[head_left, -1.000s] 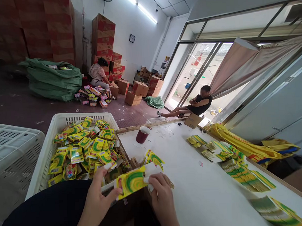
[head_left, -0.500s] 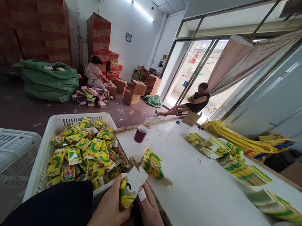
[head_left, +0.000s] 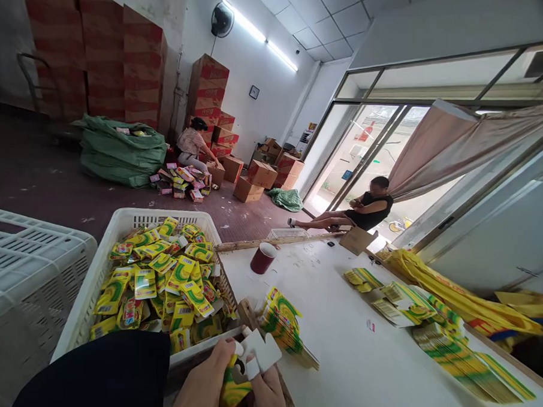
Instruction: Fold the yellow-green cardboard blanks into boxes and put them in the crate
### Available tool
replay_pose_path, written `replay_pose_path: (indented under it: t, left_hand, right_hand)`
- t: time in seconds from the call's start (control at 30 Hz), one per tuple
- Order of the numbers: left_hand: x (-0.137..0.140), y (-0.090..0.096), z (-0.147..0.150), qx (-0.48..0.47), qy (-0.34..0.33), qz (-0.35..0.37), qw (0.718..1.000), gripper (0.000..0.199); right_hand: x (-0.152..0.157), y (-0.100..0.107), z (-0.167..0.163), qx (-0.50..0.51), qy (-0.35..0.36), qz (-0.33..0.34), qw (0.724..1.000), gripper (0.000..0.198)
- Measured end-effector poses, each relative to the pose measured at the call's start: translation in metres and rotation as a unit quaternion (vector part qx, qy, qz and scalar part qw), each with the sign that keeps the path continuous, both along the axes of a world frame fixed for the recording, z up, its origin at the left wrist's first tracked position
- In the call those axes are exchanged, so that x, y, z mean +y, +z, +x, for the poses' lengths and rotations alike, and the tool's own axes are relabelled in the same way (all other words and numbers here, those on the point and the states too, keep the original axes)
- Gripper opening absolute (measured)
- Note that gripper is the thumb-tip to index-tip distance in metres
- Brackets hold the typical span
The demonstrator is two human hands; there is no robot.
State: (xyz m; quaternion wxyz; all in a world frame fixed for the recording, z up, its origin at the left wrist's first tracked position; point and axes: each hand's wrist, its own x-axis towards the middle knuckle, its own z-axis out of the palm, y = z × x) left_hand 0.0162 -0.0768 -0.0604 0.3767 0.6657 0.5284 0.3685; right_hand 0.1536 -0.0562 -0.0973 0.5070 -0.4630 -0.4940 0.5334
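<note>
Between my two hands is a small yellow-green cardboard box [head_left: 232, 390] with its white end flaps unfolded. My left hand [head_left: 207, 380] wraps round its body from the left. My right hand [head_left: 266, 393] grips it from the right, the white-covered thumb at the open end by the flaps. Just beyond, a stack of flat yellow-green cartons [head_left: 281, 320] lies on the white table [head_left: 340, 344]. To the left, a white plastic basket [head_left: 78, 308] holds many folded boxes of the same print.
A dark red mug [head_left: 262, 261] stands near the table's far edge. More flat carton stacks [head_left: 462, 351] lie along the right side. A white crate [head_left: 35, 256] is at far left. Two people, one seated by the door and one by cartons, are farther back.
My view has tilted up and shifted left, so the scene sits lower and farther right. My right thumb has moved up to the box's open end by the flaps.
</note>
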Motion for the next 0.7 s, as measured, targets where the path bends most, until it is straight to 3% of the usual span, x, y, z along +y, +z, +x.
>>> replay_pose_path:
  t: [0.07, 0.17, 0.27, 0.43, 0.6, 0.7]
  left_hand:
    - [-0.001, -0.001, -0.001, -0.016, 0.001, -0.014, 1.000, 0.066]
    - [-0.002, -0.008, -0.001, -0.037, 0.020, -0.037, 0.998, 0.066]
    - [-0.001, -0.020, 0.000, -0.029, 0.048, -0.021, 0.998, 0.072]
    - [0.003, -0.018, -0.004, 0.037, 0.087, -0.005, 0.995, 0.058]
    - [0.001, 0.010, -0.011, 0.066, 0.048, -0.016, 0.997, 0.030]
    - [0.000, 0.019, -0.011, 0.088, 0.014, -0.029, 0.996, 0.028]
  right_hand:
    - [-0.005, 0.001, 0.002, -0.075, 0.012, 0.080, 0.994, 0.048]
    - [-0.007, 0.000, 0.004, -0.176, 0.058, 0.221, 0.957, 0.046]
    - [-0.001, -0.001, 0.009, -0.242, 0.070, 0.288, 0.924, 0.042]
    - [0.005, 0.008, 0.021, -0.305, 0.021, 0.322, 0.896, 0.048]
    - [0.003, 0.028, 0.034, -0.367, 0.124, 0.261, 0.884, 0.025]
    - [0.004, 0.040, 0.047, -0.368, 0.178, 0.225, 0.885, 0.016]
